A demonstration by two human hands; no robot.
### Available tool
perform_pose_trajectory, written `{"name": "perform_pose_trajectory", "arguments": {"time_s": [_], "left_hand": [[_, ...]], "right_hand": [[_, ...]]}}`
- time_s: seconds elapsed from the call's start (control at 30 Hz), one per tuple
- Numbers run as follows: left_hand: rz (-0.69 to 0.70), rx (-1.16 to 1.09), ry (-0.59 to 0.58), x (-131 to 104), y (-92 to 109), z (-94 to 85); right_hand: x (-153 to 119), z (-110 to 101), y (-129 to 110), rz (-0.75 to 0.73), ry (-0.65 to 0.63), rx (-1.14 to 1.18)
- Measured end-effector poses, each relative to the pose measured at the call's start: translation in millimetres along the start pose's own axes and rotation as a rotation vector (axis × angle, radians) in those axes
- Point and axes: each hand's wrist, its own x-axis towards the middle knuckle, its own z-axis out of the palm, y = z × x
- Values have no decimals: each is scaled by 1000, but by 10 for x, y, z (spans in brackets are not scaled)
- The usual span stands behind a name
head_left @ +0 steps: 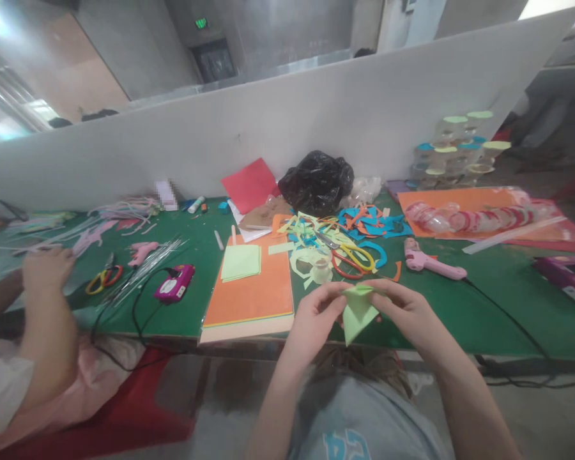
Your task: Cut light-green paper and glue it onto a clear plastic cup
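A folded piece of light green paper [358, 314] hangs between my two hands at the table's front edge, its lower corner pointing down. My left hand [319, 316] pinches its left upper side with thumb and fingers. On the right upper side, my right hand [402, 308] pinches it too. Just beyond my hands lie scissors [352, 262] with yellow and orange-red handles, beside a heap of cut paper scraps [306, 233]. Left of my left hand, a stack of light green paper squares [241, 262] rests on orange paper sheets [249, 300].
A pink glue gun [434, 263] with a cord lies to the right, below a row of plastic pieces [479, 217] on orange paper. A black plastic bag [319, 182] sits by the white partition [182, 140]. At left, a co-worker's hand [48, 271] works near another glue gun [142, 253] and a purple box [175, 283].
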Motion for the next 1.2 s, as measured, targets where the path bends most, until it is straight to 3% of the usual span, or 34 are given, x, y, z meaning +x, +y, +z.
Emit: {"name": "perform_pose_trajectory", "arguments": {"time_s": [0.27, 0.37, 0.5, 0.63, 0.87, 1.03, 1.2], "left_hand": [[-39, -76, 123, -53, 59, 35], [-72, -163, 89, -85, 73, 91], [-80, -312, 48, -94, 65, 148], [-113, -288, -27, -95, 65, 145], [-95, -182, -32, -124, 128, 164], [-48, -69, -22, -63, 18, 136], [23, 32, 22, -83, 38, 104]], "right_hand": [[-42, 0, -16, -105, 26, -46], [-56, 30, -41, -195, 64, -107], [-75, 73, -98, -424, 142, -186], [-81, 78, -116, -584, 213, -202], [-61, 13, -68, -617, 211, -285], [-63, -10, -78, -663, 114, -351], [-125, -33, -162, -629, 22, -250]]}}
